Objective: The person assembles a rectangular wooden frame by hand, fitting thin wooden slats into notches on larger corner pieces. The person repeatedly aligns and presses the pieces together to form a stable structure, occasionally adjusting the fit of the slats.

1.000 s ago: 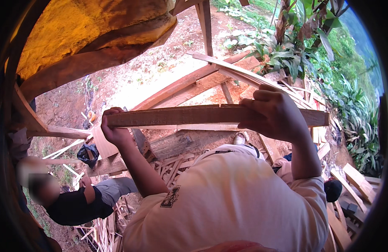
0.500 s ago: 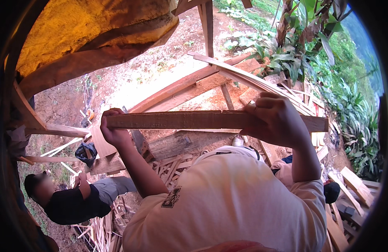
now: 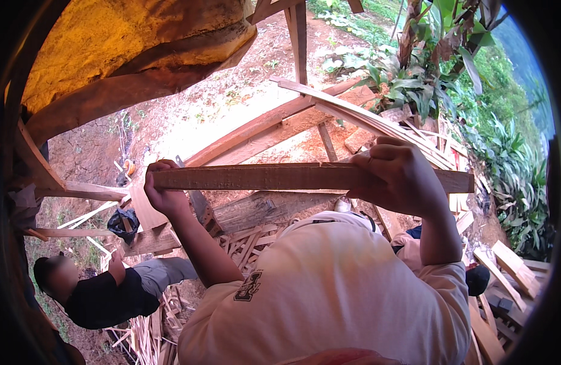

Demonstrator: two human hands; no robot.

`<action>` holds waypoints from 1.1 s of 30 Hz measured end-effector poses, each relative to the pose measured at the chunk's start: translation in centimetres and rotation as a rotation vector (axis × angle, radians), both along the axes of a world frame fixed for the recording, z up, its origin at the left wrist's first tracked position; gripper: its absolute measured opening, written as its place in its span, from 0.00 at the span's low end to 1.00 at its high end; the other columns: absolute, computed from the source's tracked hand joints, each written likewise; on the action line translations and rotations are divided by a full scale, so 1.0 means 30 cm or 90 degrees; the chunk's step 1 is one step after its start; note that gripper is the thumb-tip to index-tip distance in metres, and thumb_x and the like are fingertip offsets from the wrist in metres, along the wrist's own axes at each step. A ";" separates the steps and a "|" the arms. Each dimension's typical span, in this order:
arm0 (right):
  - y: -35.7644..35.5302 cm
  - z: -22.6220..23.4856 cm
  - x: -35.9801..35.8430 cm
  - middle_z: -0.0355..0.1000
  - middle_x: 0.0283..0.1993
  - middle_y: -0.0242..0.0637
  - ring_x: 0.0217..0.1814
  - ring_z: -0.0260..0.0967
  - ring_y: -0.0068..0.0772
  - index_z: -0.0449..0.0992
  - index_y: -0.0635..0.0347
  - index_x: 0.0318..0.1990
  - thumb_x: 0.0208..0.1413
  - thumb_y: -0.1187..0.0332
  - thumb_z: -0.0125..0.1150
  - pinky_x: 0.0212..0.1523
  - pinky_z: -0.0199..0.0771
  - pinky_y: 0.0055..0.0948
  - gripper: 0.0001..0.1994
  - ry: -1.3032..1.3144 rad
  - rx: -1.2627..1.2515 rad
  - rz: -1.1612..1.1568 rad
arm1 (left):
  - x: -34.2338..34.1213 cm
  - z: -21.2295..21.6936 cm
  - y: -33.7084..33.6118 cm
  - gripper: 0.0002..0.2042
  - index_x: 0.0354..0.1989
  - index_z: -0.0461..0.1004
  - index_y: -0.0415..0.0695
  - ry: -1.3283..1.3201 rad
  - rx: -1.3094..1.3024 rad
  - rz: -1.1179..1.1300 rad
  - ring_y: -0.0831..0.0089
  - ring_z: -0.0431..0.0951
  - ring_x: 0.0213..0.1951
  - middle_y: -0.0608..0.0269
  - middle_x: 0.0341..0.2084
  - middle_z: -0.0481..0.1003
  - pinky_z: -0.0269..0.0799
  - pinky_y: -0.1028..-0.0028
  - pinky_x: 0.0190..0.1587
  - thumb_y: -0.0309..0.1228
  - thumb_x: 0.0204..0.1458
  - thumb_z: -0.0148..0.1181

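A long, straight wooden board (image 3: 262, 177) is held up level in front of my chest. My left hand (image 3: 165, 185) is closed around its left end, the fingers curling over the top edge. Toward the right end, my right hand (image 3: 393, 176) grips the board from above, leaving a short length sticking out past the wrist. Beneath the board lies a thick, rough timber beam (image 3: 256, 210), partly hidden by the board and my arms.
Long planks (image 3: 353, 112) lie stacked beyond the board. Scrap strips (image 3: 247, 246) litter the ground below. A person in a dark shirt (image 3: 113, 298) is at left, near a black plastic bag (image 3: 123, 223). An orange tarp (image 3: 141, 48) hangs upper left. More boards (image 3: 514, 271) lie at right.
The board and both my hands stay almost still, with only a slight shift. The person at left has moved the head and arm a little.
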State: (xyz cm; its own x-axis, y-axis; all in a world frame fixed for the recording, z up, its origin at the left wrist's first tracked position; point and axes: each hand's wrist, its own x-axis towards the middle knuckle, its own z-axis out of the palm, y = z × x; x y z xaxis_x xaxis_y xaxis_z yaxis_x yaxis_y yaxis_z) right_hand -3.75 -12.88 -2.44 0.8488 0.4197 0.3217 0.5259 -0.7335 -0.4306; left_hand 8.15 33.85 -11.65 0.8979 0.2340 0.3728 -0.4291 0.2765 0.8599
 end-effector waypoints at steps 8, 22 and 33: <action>0.001 -0.011 0.003 0.71 0.28 0.32 0.33 0.74 0.39 0.85 0.58 0.43 0.50 0.54 0.78 0.35 0.76 0.41 0.19 -0.016 0.017 -0.001 | -0.005 -0.001 0.002 0.19 0.38 0.73 0.42 -0.002 0.018 -0.009 0.65 0.75 0.38 0.57 0.33 0.73 0.70 0.65 0.43 0.47 0.66 0.47; -0.002 -0.019 0.007 0.70 0.27 0.32 0.32 0.72 0.38 0.86 0.58 0.45 0.48 0.56 0.79 0.34 0.75 0.40 0.20 -0.032 0.018 0.004 | -0.008 0.000 -0.006 0.19 0.38 0.73 0.42 -0.004 0.008 0.002 0.65 0.74 0.37 0.57 0.33 0.73 0.70 0.65 0.43 0.46 0.67 0.45; 0.002 -0.024 0.007 0.70 0.27 0.33 0.33 0.72 0.40 0.86 0.58 0.44 0.49 0.55 0.79 0.35 0.76 0.41 0.20 -0.032 0.026 -0.001 | -0.003 -0.001 0.000 0.21 0.36 0.73 0.39 0.007 0.002 0.003 0.64 0.74 0.36 0.51 0.32 0.75 0.69 0.66 0.44 0.47 0.66 0.44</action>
State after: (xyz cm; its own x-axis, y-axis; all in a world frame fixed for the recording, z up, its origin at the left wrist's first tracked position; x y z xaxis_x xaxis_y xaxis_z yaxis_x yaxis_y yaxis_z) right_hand -3.53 -12.82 -3.16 0.8320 0.4039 0.3803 0.5461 -0.7171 -0.4331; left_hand 8.05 33.85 -11.68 0.9009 0.2377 0.3631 -0.4205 0.2715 0.8657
